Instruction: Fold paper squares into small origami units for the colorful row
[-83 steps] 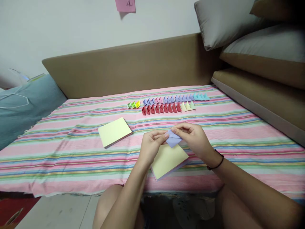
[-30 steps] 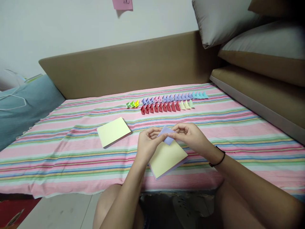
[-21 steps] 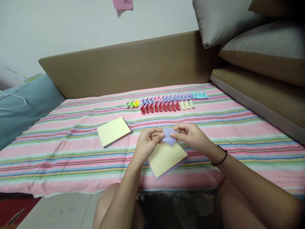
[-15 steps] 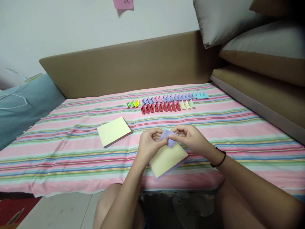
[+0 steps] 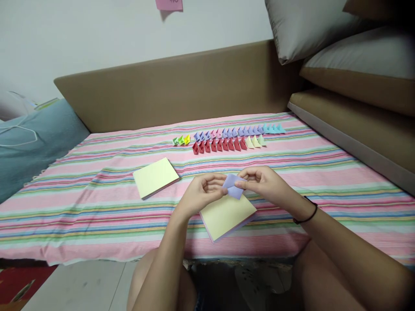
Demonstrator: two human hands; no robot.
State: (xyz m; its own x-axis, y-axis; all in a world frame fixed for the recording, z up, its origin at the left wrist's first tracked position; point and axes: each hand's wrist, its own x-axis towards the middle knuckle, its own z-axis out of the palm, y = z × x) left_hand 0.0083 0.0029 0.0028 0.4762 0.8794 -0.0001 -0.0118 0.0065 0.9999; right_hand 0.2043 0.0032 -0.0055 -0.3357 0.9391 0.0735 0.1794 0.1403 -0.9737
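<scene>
A small folded square of lavender paper (image 5: 232, 188) is held up between my two hands. My right hand (image 5: 264, 183) pinches its right side between thumb and fingers. On the other side, my left hand (image 5: 204, 192) grips the left corner, thumb in front and fingers behind. Just below lies a stack of pale yellow paper (image 5: 225, 220), with a lavender edge showing under it; my hands overlap its far edge. Farther back stand rows of small folded paper boats: red (image 5: 219, 145), purple (image 5: 234, 132), light blue (image 5: 274, 128), cream (image 5: 255, 141) and yellow-green (image 5: 181, 140).
Another stack of pale yellow paper (image 5: 156, 177) lies to the left on the striped cloth (image 5: 97, 207). A brown backrest (image 5: 168, 90) closes off the far side. Cushions (image 5: 359, 73) are piled at the right, and a blue-grey cushion (image 5: 32, 129) sits at the left.
The folded lavender paper has moved slightly right and turned a little. My left thumb has slid from its middle toward its left corner, and my hands have drawn slightly apart.
</scene>
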